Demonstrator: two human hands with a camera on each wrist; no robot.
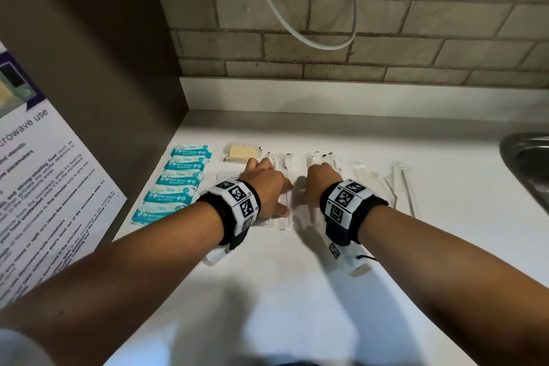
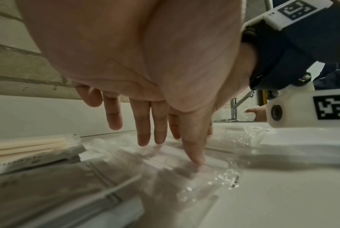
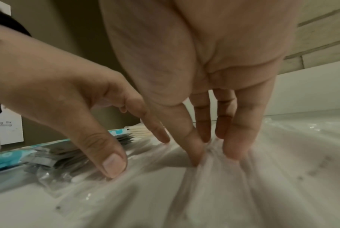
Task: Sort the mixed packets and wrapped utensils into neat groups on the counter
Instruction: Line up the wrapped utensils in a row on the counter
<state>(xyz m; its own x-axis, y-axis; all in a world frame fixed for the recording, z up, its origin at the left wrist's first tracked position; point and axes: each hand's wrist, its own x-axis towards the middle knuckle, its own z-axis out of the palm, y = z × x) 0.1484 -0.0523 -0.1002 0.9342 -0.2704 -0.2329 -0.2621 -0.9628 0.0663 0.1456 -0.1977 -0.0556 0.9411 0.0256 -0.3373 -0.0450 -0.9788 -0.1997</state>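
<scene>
**A:** So where's this at? Looks mostly sorted to me. The mini wipes packets [image 1: 178,180] are in a tidy column at the far left of the tabletop [image 1: 297,291], and the flat pack of wooden sticks [image 1: 240,153] sits just right of them toward the wall.

**B:** Yeah, what's left is the clear-wrapped utensils. Left hand [image 1: 267,187] is flat on the left bunch of wrapped utensils [image 1: 280,217], fingers straight and pressing down, not gripping anything. Right hand [image 1: 320,180] is the same deal on the middle bunch of wrapped utensils [image 1: 323,157]: fingers extended, tips dug into the plastic so it wrinkles.

**A:** Which way do they lie?

**B:** Long axis runs away from the person, toward the brick wall, so both hands sit lengthwise along them. The bunches are directly under the hands, side by side, with a narrow bare strip between. My guess is the next move is a sideways nudge to square each up.

**A:** And the loose wrapped sticks [image 1: 398,184] on the right?

**B:** Well apart from the left hand, right hand's closer. Nothing's in a container; the sink [image 1: 525,157] at the edge is mostly out of frame.
</scene>
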